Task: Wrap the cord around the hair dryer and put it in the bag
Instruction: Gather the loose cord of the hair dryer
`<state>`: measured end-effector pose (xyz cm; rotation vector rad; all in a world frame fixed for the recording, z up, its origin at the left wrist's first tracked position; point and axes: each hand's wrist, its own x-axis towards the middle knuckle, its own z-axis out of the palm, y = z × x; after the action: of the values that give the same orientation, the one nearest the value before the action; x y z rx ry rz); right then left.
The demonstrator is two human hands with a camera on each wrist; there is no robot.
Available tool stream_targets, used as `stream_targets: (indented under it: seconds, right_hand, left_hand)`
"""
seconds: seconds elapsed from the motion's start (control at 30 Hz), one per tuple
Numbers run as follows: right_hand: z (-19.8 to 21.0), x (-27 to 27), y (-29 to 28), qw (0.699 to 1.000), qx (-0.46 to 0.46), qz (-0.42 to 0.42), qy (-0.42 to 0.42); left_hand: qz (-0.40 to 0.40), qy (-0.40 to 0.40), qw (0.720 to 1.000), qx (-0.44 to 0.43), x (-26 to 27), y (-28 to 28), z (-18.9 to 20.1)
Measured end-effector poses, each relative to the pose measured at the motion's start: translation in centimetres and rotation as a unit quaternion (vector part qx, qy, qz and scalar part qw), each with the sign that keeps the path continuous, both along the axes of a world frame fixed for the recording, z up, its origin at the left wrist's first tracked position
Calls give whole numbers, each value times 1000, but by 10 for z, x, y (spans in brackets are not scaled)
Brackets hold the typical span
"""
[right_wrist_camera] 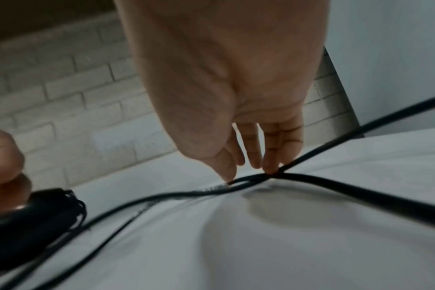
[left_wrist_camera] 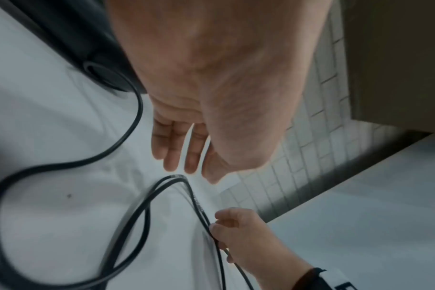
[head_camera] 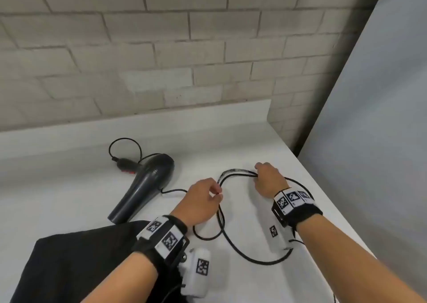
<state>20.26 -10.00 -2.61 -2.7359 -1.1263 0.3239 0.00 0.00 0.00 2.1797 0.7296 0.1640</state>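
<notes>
A dark grey hair dryer lies on the white counter, nozzle toward me; its body also shows in the left wrist view. Its black cord runs off in loose loops across the counter to the right. My left hand pinches the cord at a bend between thumb and forefinger; in the left wrist view the fingertips sit right at that bend. My right hand grips two strands of cord, thumb and fingertips on them. A black bag lies flat at lower left.
A pale brick wall rises behind the counter. A grey panel stands along the right side, and the counter's right edge runs just past my right wrist. The bag's corner reaches the dryer's nozzle.
</notes>
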Motion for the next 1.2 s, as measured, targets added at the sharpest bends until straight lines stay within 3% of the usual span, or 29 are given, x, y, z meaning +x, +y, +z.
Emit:
stream_targets:
  seconds: [0.13,0.33,0.47,0.53,0.63,0.73,0.83,0.93,1.0,1.1,1.2]
  right_hand:
    - [-5,2,3,999,-39,-3,-34]
    - [3,-3,-9,999,14,36,-18]
    - [30,-20,-26,992,106,60,-35]
    - [46,-27,-37,983,173,62,20]
    - [71,-39,-53,955,262,50,131]
    - [92,-49,-65,930,313,36,189]
    - [106,-56,-75,908,348,36,233]
    - [111,-59,-81,890,372,24,261]
    - [108,-57,-86,897,376,8,233]
    - [94,-45,-97,906,375,-43,192]
    - [74,-34,-109,898,379,-113,191]
  left_hand:
    - [53,43,998,-5,20,12,-10]
    - [71,67,992,-84,31,22,-19]
    - [66,-59,983,-159,21,16,-2]
    - [56,-122,975,-179,11,14,7]
    - [34,-168,980,-101,-3,11,16]
    - [2,-206,978,29,-17,4,23]
    - [-36,-240,950,195,-28,-3,32]
    - [-20,-246,933,263,-34,-6,38]
    - [22,-261,934,244,-39,-6,41]
    - [90,-284,944,141,-49,-3,50]
    - [97,-354,928,65,-64,-4,69]
